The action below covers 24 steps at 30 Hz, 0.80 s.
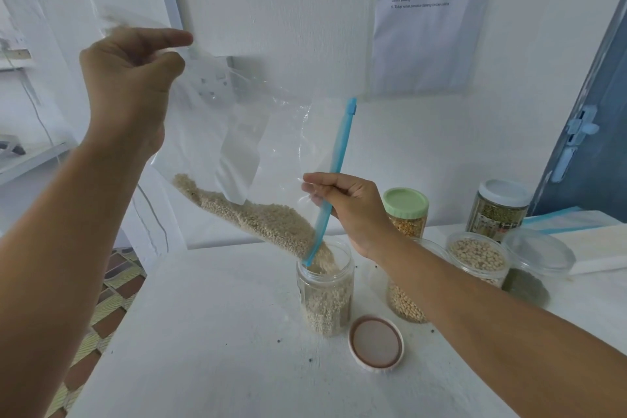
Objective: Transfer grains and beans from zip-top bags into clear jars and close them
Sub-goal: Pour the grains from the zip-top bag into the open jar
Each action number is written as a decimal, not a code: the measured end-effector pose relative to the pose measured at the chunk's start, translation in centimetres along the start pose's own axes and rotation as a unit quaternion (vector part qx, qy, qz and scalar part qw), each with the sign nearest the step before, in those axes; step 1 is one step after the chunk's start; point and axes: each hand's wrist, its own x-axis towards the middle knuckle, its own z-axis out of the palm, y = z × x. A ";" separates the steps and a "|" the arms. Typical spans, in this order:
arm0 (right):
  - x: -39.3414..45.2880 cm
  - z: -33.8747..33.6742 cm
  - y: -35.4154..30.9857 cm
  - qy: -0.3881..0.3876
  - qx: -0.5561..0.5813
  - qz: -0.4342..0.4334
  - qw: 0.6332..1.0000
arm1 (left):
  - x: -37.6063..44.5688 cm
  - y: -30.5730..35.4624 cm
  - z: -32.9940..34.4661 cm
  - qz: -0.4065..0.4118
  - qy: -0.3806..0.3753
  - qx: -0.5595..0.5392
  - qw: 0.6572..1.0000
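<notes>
A clear zip-top bag (237, 132) with a blue zip strip (334, 173) hangs tilted above an open clear jar (325, 295). My left hand (130, 78) pinches the bag's upper corner, raised high. My right hand (349, 210) grips the bag by the blue strip just above the jar. Pale grain (258, 217) lies along the bag's lower edge and runs into the jar, which is partly filled. The jar's pink-rimmed lid (376, 343) lies upside down on the white table (210, 332), right in front of the jar.
To the right stand a jar of beans (405, 302) behind my right arm, an open bean jar (476, 258), a clear-lidded jar (532, 268), a green-lidded jar (406, 212) and a white-lidded jar (498, 210). Flat bags (583, 231) lie far right. A few grains dot the table.
</notes>
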 end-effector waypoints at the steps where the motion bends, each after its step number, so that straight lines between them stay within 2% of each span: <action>1: 0.0 0.0 0.0 0.000 0.001 0.000 1.000 | 0.0 0.0 0.0 0.001 -0.002 0.000 1.000; 24: 0.0 -0.4 0.1 0.003 -0.019 -0.002 1.000 | -0.2 0.6 1.1 0.003 -0.011 0.004 1.000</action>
